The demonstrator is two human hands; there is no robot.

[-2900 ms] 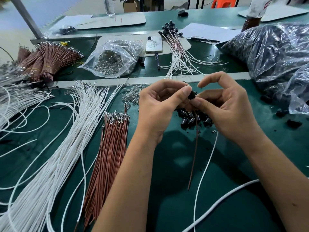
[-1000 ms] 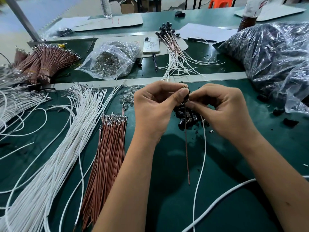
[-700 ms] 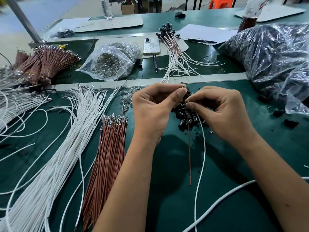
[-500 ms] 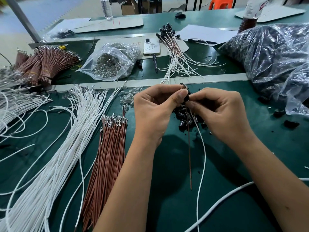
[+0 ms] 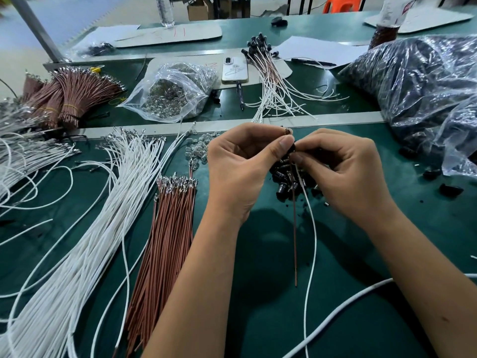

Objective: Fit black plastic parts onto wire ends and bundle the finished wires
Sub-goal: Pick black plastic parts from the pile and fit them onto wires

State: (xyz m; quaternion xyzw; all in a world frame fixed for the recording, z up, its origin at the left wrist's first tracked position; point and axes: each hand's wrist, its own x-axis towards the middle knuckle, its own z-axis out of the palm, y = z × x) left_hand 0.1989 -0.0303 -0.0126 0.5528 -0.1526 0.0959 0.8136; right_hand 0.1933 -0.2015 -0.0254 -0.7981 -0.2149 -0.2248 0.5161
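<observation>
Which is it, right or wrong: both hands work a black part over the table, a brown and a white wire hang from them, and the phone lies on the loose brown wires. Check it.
Wrong in one respect. The head view shows the phone lying on a pale board at the back, beside the finished wires, not on the loose brown wires. The rest holds: the left hand and right hand work a black part, and a brown wire and white wire hang down.

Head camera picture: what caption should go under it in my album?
Both hands, left hand and right hand, pinch a black plastic part onto two wires.

two hands (image 5: 240,171), one phone (image 5: 235,69), one pen (image 5: 240,95), one clear bottle (image 5: 165,10), two held wires (image 5: 295,228); loose wires too many to count.
</observation>
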